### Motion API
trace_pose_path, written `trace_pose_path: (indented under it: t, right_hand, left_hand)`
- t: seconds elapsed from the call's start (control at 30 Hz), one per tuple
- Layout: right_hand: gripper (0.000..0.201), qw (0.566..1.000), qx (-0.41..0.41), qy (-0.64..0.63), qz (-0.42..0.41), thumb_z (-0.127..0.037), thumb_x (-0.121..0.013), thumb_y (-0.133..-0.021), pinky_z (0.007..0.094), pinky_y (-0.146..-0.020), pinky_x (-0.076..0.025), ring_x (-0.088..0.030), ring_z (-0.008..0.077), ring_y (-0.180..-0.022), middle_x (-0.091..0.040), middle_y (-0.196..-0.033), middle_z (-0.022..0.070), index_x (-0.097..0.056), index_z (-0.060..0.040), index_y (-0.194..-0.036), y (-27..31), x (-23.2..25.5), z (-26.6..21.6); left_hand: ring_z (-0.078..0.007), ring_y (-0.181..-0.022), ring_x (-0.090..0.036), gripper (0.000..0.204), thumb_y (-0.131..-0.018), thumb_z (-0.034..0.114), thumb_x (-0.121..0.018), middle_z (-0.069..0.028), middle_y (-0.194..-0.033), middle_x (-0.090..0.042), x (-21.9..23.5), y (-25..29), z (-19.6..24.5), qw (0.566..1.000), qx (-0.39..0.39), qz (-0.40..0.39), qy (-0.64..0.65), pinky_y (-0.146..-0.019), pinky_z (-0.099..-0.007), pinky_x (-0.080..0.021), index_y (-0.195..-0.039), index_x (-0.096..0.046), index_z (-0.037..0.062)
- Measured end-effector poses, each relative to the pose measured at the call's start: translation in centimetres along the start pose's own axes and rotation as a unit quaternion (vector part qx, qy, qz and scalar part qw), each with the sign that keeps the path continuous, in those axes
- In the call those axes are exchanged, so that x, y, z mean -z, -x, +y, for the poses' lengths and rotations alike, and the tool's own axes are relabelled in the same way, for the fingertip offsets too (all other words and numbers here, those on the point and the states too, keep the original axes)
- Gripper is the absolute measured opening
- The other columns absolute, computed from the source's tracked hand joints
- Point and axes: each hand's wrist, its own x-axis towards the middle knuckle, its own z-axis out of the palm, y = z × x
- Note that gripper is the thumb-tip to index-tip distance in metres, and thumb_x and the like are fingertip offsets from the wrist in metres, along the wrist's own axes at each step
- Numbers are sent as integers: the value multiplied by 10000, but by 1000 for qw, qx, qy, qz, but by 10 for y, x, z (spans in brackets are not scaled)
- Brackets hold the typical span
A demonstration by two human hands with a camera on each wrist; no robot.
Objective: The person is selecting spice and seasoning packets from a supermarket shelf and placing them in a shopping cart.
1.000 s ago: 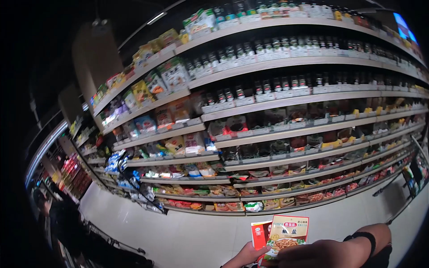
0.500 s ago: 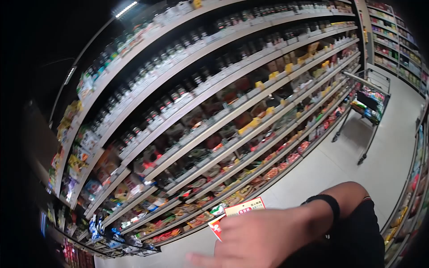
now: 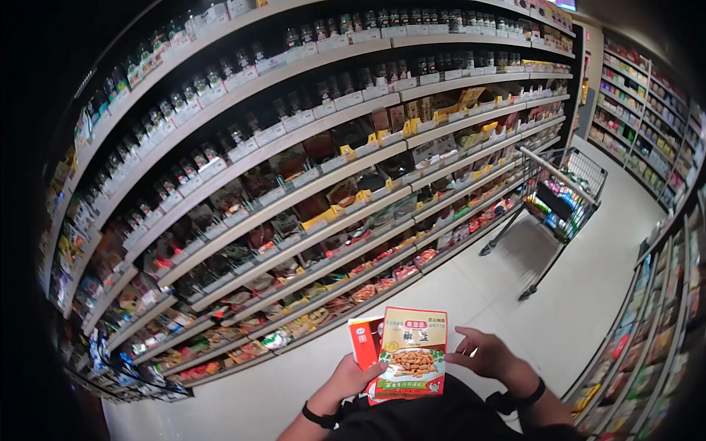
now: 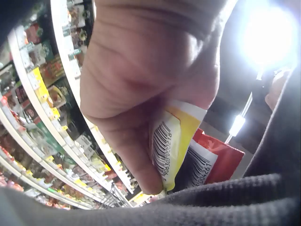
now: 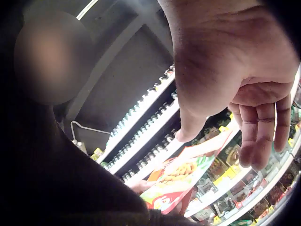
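My left hand [image 3: 347, 382] grips a small stack of seasoning packets low in the head view, thumb across the front. The front packet [image 3: 414, 336] is cream with a red border and a picture of fried pieces. A red packet [image 3: 362, 339] fans out behind it on the left. In the left wrist view the packets' barcoded backs show, with fingers lying along the yellow-and-white one [image 4: 173, 146]. My right hand [image 3: 489, 359] hovers at the front packet's right edge, holding nothing. Its fingers hang loosely extended in the right wrist view, beside the packet [image 5: 181, 176].
A long store shelf [image 3: 309, 202] with jars above and packets below runs across the left and middle. A shopping cart [image 3: 562, 195] holding goods stands on the pale floor [image 3: 471, 283] at the right. Another shelf [image 3: 636, 331] lines the right side.
The view has swung right along the aisle, bringing in the cart. My right hand, earlier passing in front of the packets, has drawn back to their right. The left hand keeps its hold.
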Motion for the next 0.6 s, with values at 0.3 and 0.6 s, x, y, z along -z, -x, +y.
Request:
trace_pose_path:
  t: [0.3,0.6]
  right_hand:
    - [462,874,-117,-470,41,-141,-692,-842,288,-834,-487,-598,157,-999,-627,-1112,74,-473,-12,-1228,-4,8,71]
    - [672,772,-8,-610,178,-121,-746,-760,427,-1028,-394,-524,285,-1189,-544,-1278,158,-401,18,-1320,-73,63,106]
  left_hand:
    - [-87,-935,-574,320,-924,187,-599,-46,-1037,-647,-53,-112,28,968,-2,-240,-72,-831,-271,-472,-1195,-556,22]
    - [-153,-967,-580,314,-913,158,-586,-111,-1053,-648,-70,-272,49,925,-87,-339,-148,-860,-310,-462,-1199,-546,35]
